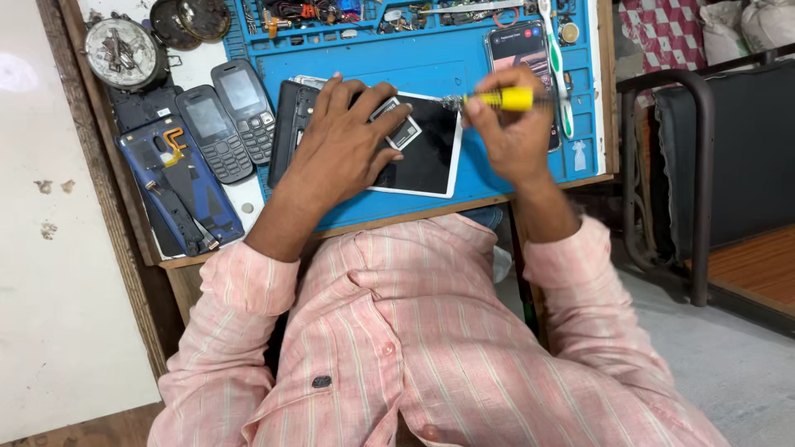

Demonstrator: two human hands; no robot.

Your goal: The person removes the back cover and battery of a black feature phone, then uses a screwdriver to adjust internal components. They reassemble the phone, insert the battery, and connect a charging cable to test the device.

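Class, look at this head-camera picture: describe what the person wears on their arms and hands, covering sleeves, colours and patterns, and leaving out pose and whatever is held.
Both arms wear the sleeves of a pale pink shirt with thin lighter stripes, rolled back to about the elbow, so the forearms are bare. The left hand and the right hand are bare too: no gloves, and no watch, ring or wristband shows. The shirt has small buttons down its front.
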